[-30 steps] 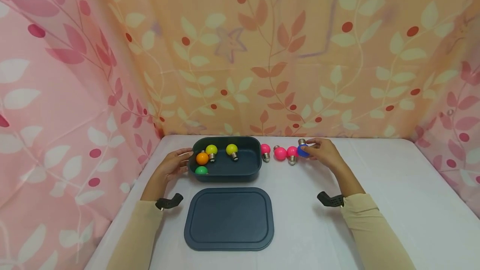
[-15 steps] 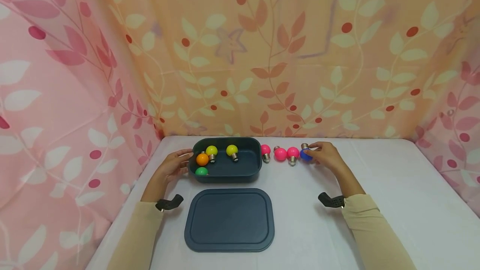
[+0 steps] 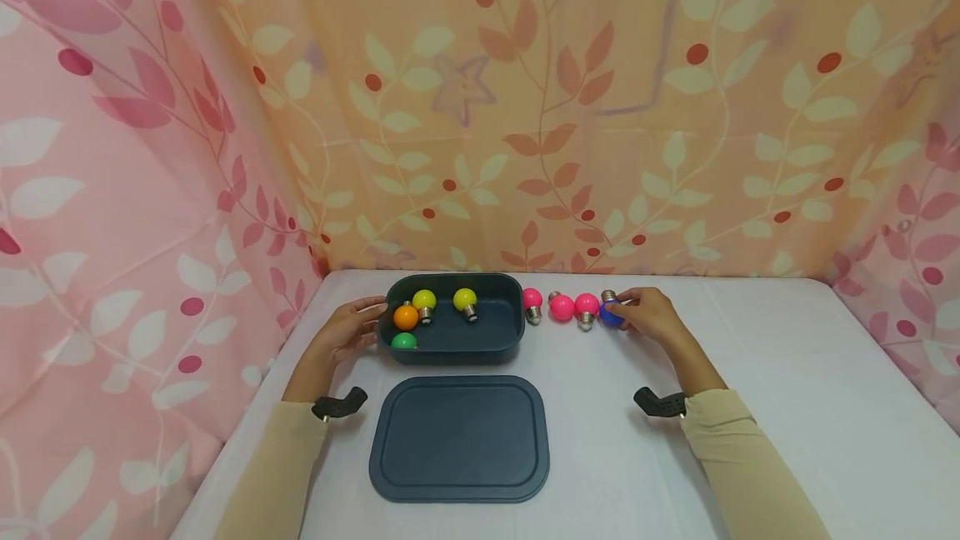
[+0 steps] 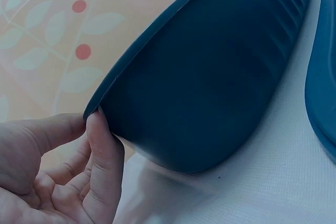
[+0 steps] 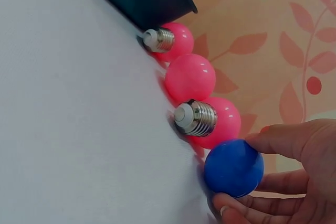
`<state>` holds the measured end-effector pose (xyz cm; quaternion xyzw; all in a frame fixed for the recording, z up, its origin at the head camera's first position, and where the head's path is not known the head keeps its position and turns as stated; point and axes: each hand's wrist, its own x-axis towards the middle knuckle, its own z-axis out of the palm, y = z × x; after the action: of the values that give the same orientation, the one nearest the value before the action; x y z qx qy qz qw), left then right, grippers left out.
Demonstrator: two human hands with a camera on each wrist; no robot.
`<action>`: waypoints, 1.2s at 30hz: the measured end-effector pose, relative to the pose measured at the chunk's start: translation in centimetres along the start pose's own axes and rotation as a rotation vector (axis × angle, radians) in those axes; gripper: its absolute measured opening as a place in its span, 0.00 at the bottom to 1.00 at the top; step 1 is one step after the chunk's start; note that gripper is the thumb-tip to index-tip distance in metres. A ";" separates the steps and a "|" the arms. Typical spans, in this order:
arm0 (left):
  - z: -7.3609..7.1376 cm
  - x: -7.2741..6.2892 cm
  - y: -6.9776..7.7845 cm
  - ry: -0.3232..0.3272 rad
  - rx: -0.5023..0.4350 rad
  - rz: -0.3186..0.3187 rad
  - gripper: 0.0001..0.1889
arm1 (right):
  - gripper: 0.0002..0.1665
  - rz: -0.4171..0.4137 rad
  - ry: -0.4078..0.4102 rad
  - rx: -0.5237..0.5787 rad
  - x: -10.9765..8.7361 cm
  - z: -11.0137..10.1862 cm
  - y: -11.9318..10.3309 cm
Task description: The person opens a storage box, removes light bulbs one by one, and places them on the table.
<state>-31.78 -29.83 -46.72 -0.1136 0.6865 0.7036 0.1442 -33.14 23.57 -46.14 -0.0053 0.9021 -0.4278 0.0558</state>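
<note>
My left hand pinches the left rim of a dark blue-grey plastic box, its thumb and a finger on either side in the left wrist view. Inside the box lie two yellow light bulbs, an orange bulb and a green bulb. To the right, my right hand holds a blue bulb between thumb and fingers, low at the table, its metal base pointing away. Just left of it, three pink bulbs lie in a row reaching to the box.
A flat lid in the same dark colour lies in front of the box. White cloth covers the table. Patterned curtains stand behind and at both sides.
The blue bulb has come down and slightly right, with my right hand still on it. My left hand and the box have stayed in place.
</note>
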 end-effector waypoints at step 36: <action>0.1 -0.1 0.0 0.001 -0.009 0.003 0.27 | 0.31 0.038 -0.011 -0.033 0.0 -0.5 0.3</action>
<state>-31.73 -29.70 -46.66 -0.1138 0.6837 0.7067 0.1422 -33.18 24.10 -46.06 0.0086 0.9087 -0.4117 0.0687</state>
